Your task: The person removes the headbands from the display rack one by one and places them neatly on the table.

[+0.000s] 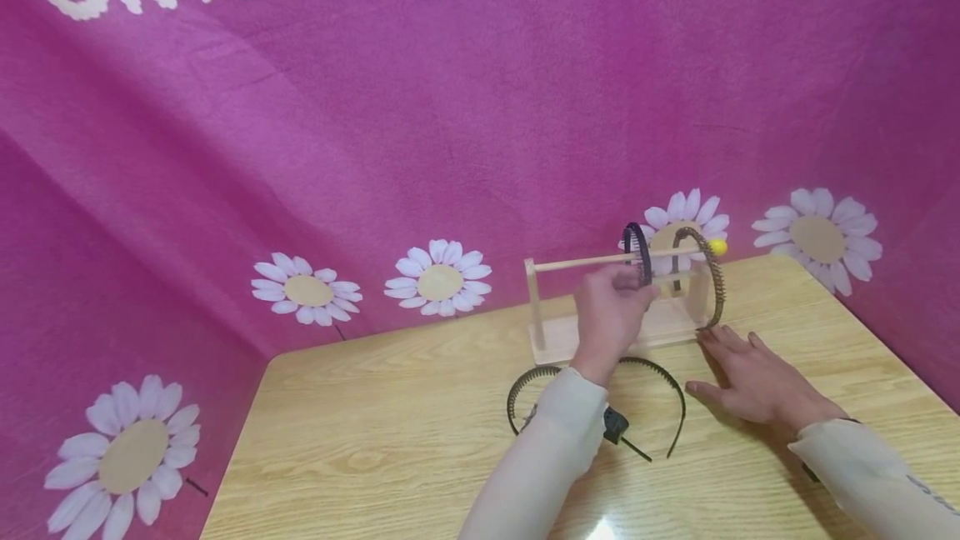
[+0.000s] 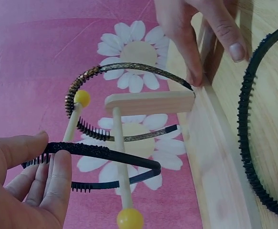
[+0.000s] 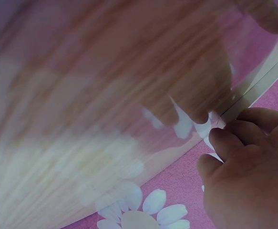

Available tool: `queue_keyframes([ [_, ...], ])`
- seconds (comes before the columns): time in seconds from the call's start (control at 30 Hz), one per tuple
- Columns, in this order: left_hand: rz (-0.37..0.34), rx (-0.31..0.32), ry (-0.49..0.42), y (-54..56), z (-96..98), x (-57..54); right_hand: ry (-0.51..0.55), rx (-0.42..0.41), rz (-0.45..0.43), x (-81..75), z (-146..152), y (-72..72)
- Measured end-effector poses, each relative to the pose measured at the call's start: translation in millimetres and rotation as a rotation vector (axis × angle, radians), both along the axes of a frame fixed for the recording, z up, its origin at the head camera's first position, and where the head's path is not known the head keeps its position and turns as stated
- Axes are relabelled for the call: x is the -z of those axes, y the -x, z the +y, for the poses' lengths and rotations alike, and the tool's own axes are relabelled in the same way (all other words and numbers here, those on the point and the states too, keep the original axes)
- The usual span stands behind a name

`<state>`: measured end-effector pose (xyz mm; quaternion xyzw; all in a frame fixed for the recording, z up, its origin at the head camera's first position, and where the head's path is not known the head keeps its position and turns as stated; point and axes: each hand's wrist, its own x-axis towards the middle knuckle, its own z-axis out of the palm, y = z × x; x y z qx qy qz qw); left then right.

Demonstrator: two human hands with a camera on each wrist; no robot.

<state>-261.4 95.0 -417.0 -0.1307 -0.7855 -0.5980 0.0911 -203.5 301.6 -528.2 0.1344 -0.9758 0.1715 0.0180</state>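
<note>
My left hand (image 1: 611, 315) pinches a black toothed headband (image 2: 98, 150) between thumb and fingers, on the upper rod of a wooden rack (image 1: 551, 344). A bronze-brown toothed headband (image 1: 718, 273) hangs around the rod's right end, beside a yellow ball tip (image 1: 717, 247). Fingers spread, my right hand (image 1: 765, 386) lies at the right front corner of the rack's base, its fingertips touching there. On the table in front of the rack lies another black headband (image 1: 678, 394), partly hidden behind my left forearm.
The wood-grain table (image 1: 360, 432) ends at a pink cloth backdrop (image 1: 450, 107) printed with white daisies. A second yellow ball (image 2: 130, 218) caps another rod end. A small black device (image 1: 615, 425) shows at my left wrist.
</note>
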Motion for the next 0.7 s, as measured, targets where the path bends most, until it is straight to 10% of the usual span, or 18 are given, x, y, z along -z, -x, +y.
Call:
queue_keyframes([
  [0.7, -0.018, -0.005, -0.086, -2.0, -5.2, -18.9, -0.013, 0.000, 0.000, 3.0, 1, 1.5],
])
